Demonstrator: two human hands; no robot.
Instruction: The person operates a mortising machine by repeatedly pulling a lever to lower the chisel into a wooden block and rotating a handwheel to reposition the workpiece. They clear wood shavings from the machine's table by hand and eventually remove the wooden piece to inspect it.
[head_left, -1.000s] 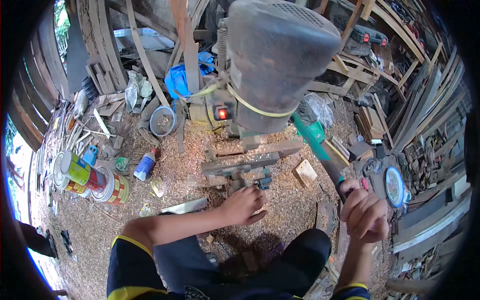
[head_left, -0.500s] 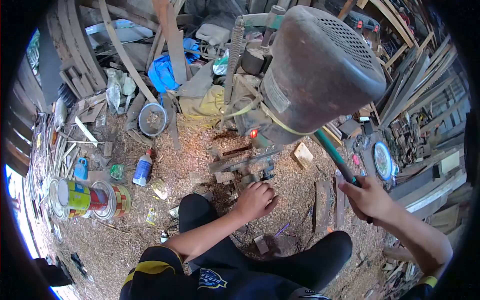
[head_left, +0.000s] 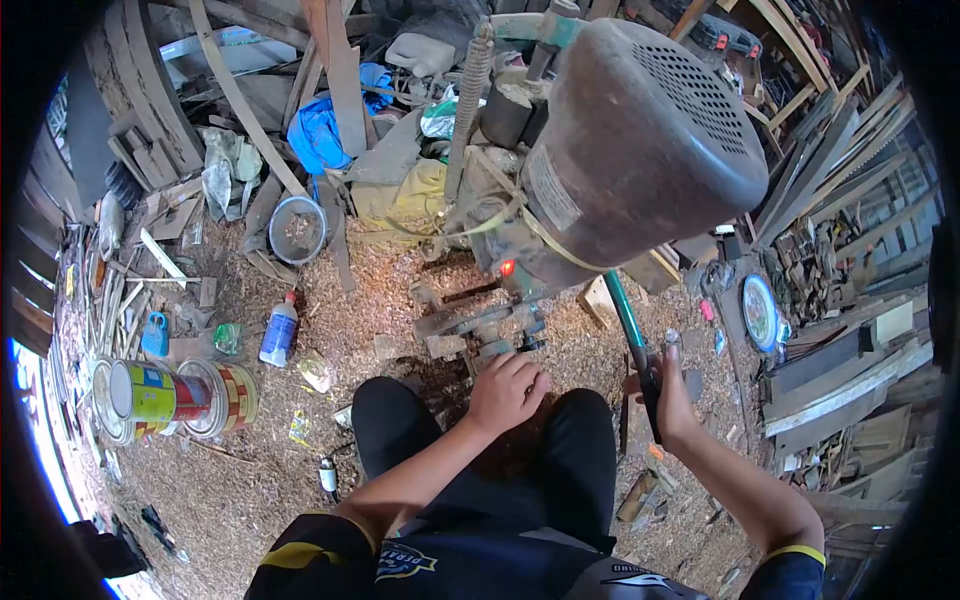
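Observation:
A large brown motor housing (head_left: 640,150) with a vented end looms over the low metal base (head_left: 480,318) of a floor-standing machine. From it a green lever (head_left: 622,308) with a black grip slants down toward me. My right hand (head_left: 672,400) is closed around that grip, thumb pointing up along it. My left hand (head_left: 505,392) rests at the near end of the base, fingers bent down over a part that they hide. Beneath the motor a small red light (head_left: 507,267) glows. Just right of the base lies a wood block (head_left: 598,302).
Wood shavings cover the ground. Stacked paint cans (head_left: 150,395), a blue-labelled bottle (head_left: 279,332) and a bucket (head_left: 298,230) stand to the left. A round dish (head_left: 760,312) and piled boards (head_left: 850,370) lie on the right. My knees flank the near side of the machine.
My right hand and the lever have swung down and left, and its grip on the handle has turned. My right knee has moved inward. The left hand stays at the base.

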